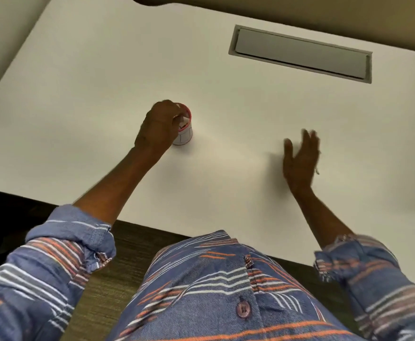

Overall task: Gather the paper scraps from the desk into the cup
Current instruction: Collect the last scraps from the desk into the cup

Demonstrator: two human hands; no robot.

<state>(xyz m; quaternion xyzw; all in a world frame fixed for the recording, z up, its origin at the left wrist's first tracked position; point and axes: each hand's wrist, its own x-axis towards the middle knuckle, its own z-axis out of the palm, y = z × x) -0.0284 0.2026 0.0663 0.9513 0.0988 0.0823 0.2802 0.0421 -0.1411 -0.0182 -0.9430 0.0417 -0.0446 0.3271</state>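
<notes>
Cup [184, 130] upright on the white tabletop [226, 107], left hand [158, 127] curled over its rim, fingers seemingly pinching a scrap [182, 119] inside, right hand [300, 158] well right of cup, released, blurred.

- Bright, even light falls on the white desk [226, 94]; it reads slightly cream, with no hard glare.
- Soft, faint shadows lie to the right of the cup [184, 130] and left of the right hand [300, 158].
- The right hand is smeared by motion blur, its fingers doubled; the left hand [156, 130] is sharper.
- Wide-angle distortion bends the desk edges toward the frame corners.
- The lower left of the frame, below the desk edge, is dim.
</notes>
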